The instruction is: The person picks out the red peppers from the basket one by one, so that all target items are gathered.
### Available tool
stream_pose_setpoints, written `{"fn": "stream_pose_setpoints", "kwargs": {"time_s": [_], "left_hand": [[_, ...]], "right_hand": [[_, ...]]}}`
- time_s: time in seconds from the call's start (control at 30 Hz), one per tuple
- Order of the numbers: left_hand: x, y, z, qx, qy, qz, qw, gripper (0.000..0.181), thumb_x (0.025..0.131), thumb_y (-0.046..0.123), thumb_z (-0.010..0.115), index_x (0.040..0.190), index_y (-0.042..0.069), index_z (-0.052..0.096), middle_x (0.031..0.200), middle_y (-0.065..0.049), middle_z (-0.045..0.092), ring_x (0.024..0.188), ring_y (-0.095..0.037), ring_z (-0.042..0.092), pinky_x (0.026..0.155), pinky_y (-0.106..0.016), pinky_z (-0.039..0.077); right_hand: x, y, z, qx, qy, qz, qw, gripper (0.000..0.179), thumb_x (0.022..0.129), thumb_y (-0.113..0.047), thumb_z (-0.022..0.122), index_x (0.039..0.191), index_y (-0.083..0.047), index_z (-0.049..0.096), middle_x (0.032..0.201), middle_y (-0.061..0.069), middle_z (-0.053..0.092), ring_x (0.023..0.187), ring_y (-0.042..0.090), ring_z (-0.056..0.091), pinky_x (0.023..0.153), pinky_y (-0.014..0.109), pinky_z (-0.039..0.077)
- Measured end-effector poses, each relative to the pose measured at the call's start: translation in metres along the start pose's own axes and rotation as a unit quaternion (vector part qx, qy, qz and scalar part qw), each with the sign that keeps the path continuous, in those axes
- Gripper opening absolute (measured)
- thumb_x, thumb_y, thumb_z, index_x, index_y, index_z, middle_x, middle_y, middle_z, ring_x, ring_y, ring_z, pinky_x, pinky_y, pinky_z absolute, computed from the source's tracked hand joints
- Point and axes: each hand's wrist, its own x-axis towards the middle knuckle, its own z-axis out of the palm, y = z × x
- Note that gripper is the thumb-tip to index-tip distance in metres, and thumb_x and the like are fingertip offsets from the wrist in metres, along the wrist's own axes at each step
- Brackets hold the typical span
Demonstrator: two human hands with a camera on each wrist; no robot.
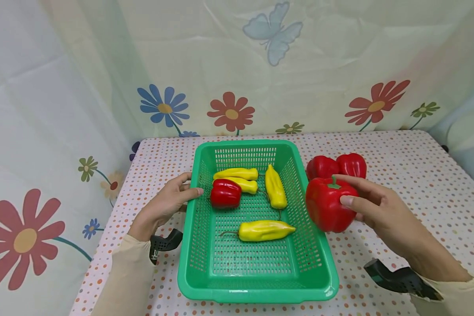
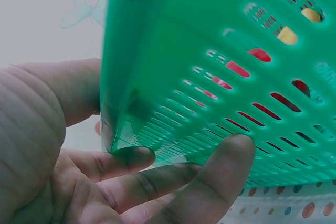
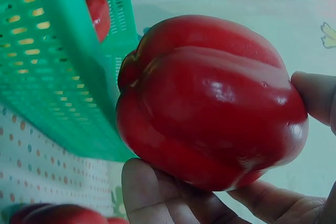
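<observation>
My right hand (image 1: 373, 206) grips a red bell pepper (image 1: 327, 210) by its sides, held up at the right rim of a green plastic basket (image 1: 256, 295). In the right wrist view the bell pepper (image 3: 210, 103) sits between thumb and fingers, beside the basket wall. With the thumb over the left rim and fingers against the outer wall, my left hand (image 1: 166, 202) holds the basket, as the left wrist view also shows. Inside the basket lie a red bell pepper (image 1: 225, 193) and several long yellow peppers (image 1: 266, 230).
Two more red bell peppers (image 1: 351, 165) stand on the table right of the basket, behind the held one. A dotted cloth (image 1: 430, 197) covers the table. A flowered curtain (image 1: 316, 87) hangs at the back and left.
</observation>
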Motion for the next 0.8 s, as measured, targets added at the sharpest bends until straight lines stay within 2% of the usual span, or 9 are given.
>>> {"fn": "stream_pose_setpoints", "kwargs": {"time_s": [0.3, 0.5, 0.63, 0.73, 0.8], "left_hand": [[0.000, 0.000, 0.000, -0.001, -0.002, 0.001, 1.0000, 0.056, 0.105, 0.012, 0.058, 0.155, 0.001, 0.036, 0.127, -0.032, 0.065, 0.094, -0.036, 0.077, 0.076, -0.051, 0.066], [0.001, -0.001, -0.001, -0.002, -0.001, -0.002, 1.0000, 0.056, 0.105, 0.012, 0.058, 0.155, 0.001, 0.035, 0.129, -0.032, 0.064, 0.095, -0.037, 0.077, 0.077, -0.050, 0.066], [0.000, -0.001, -0.001, 0.000, 0.001, -0.002, 1.0000, 0.057, 0.105, 0.012, 0.058, 0.156, 0.001, 0.035, 0.128, -0.032, 0.064, 0.094, -0.037, 0.077, 0.076, -0.050, 0.066], [0.000, 0.000, -0.001, 0.000, 0.001, -0.002, 1.0000, 0.057, 0.105, 0.012, 0.058, 0.156, 0.001, 0.035, 0.128, -0.032, 0.064, 0.093, -0.035, 0.077, 0.076, -0.050, 0.066], [0.000, 0.000, 0.000, -0.001, 0.000, -0.002, 1.0000, 0.057, 0.105, 0.012, 0.058, 0.156, 0.002, 0.035, 0.129, -0.032, 0.064, 0.093, -0.034, 0.077, 0.077, -0.050, 0.066]], "right_hand": [[-0.015, 0.017, -0.014, 0.011, 0.022, -0.002, 0.9997, 0.054, 0.105, -0.004, 0.054, 0.155, -0.026, 0.048, 0.136, -0.011, 0.056, 0.107, 0.010, 0.066, 0.076, 0.027, 0.065], [-0.020, 0.026, -0.016, 0.014, 0.025, 0.024, 0.9993, 0.051, 0.108, -0.008, 0.051, 0.158, -0.017, 0.043, 0.132, -0.015, 0.058, 0.103, 0.009, 0.068, 0.077, 0.026, 0.065], [-0.022, 0.031, -0.017, 0.022, 0.024, 0.032, 0.9990, 0.048, 0.108, -0.008, 0.051, 0.155, -0.020, 0.047, 0.131, -0.014, 0.059, 0.104, 0.010, 0.067, 0.077, 0.027, 0.065], [-0.025, 0.034, -0.016, 0.004, 0.026, 0.044, 0.9987, 0.047, 0.108, -0.011, 0.051, 0.154, -0.022, 0.047, 0.131, -0.014, 0.056, 0.105, 0.008, 0.066, 0.077, 0.028, 0.065], [-0.027, 0.036, -0.014, -0.016, 0.027, 0.054, 0.9980, 0.049, 0.108, -0.013, 0.053, 0.156, -0.019, 0.044, 0.133, -0.011, 0.053, 0.104, 0.006, 0.064, 0.077, 0.029, 0.065]]}}
